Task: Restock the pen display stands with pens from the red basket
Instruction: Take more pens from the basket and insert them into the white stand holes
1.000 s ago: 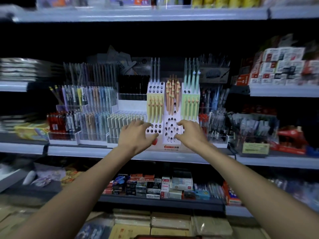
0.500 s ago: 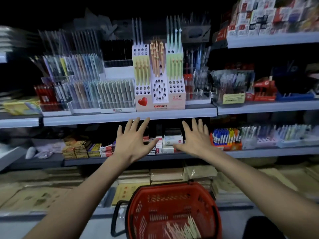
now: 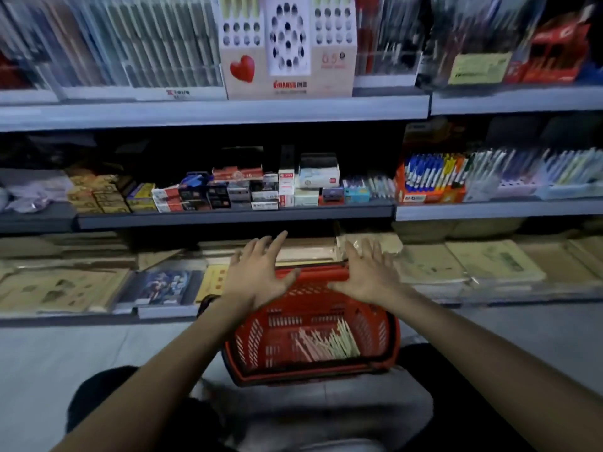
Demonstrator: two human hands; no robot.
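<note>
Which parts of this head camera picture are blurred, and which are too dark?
Head view: dim; the top-shelf pen racks smear in vertical motion blur, the display stand less so; the red basket and its pens look sharper; the recess under the top shelf is nearly black.

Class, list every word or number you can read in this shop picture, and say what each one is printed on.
"HANSS": red letters low on the pen display stand; the signs just before and after it are unclear.
"0.5": faint, on that stand's right panel.
Blurred, not readable: the white tray label and the yellow card.
Too small to read: print on the small boxes on the middle shelf.
</note>
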